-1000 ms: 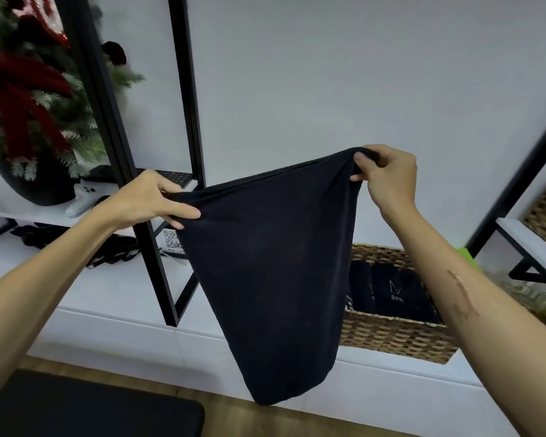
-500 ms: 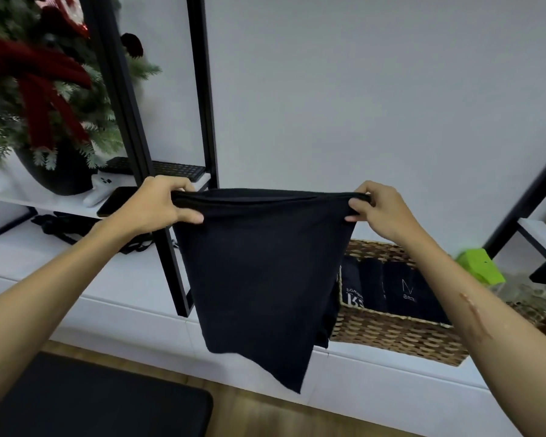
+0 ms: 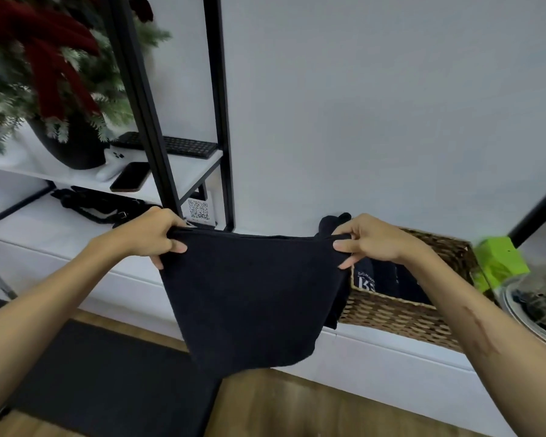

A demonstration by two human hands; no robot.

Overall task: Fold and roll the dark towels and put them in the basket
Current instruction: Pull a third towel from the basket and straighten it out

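- the left hand (image 3: 153, 236) pinches the top left corner of the dark towel (image 3: 249, 298), with the fingers curled over its edge.
- the right hand (image 3: 371, 239) pinches the top right corner in the same way.
- the towel hangs in the air between both hands, its top edge pulled straight, in front of the white ledge (image 3: 391, 351).
- the wicker basket (image 3: 401, 313) stands on this ledge, just behind the right wrist, and dark rolled towels (image 3: 388, 277) are inside it.
- a black mat (image 3: 108, 383) lies on the wooden floor below.
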